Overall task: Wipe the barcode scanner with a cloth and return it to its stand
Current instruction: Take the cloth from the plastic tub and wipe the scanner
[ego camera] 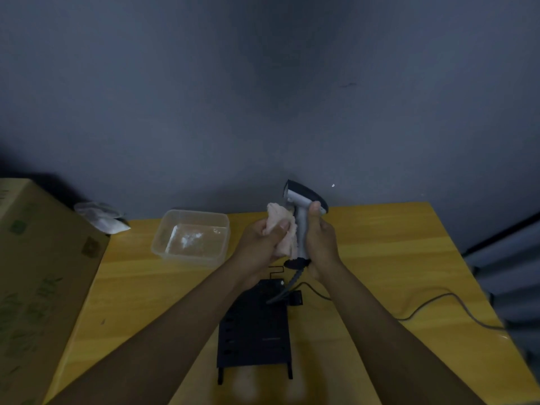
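Note:
A grey and black barcode scanner (301, 200) is held upright above the yellow table, its head pointing left. My right hand (320, 244) grips its handle, thumb up near the trigger. My left hand (263, 244) holds a crumpled pale pink cloth (282, 226) pressed against the left side of the handle. The scanner's grey cable (432, 302) runs from the handle base down and off to the right. A black flat stand (257, 325) lies on the table below my hands.
A clear plastic tub (191, 236) sits left of my hands. A large cardboard box (38, 273) fills the left side, with a white crumpled bag (100, 214) behind it. The yellow table (409, 244) meets a dark grey wall; its right edge drops off.

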